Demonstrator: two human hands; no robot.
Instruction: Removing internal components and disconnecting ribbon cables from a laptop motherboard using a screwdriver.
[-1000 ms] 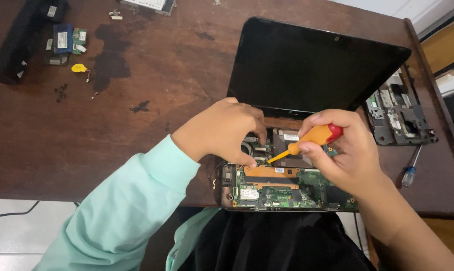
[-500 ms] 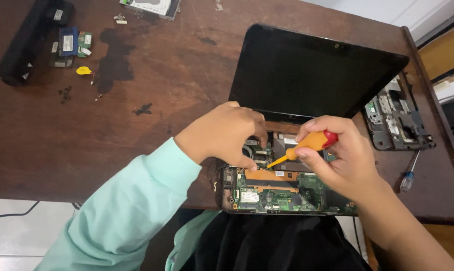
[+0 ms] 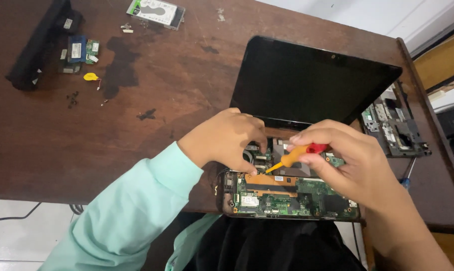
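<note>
On the brown desk, right hand grips a screwdriver; left hand pinches the laptop board.

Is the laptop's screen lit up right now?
No, the laptop screen is plain black while the right hand holds a screwdriver over the bare circuit board.

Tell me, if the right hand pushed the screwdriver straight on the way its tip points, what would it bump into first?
The right hand aims the orange screwdriver down-left. Its tip sits almost on the copper plate of the opened laptop's circuit board, so it would probably meet that first, though depth is unclear.
</note>
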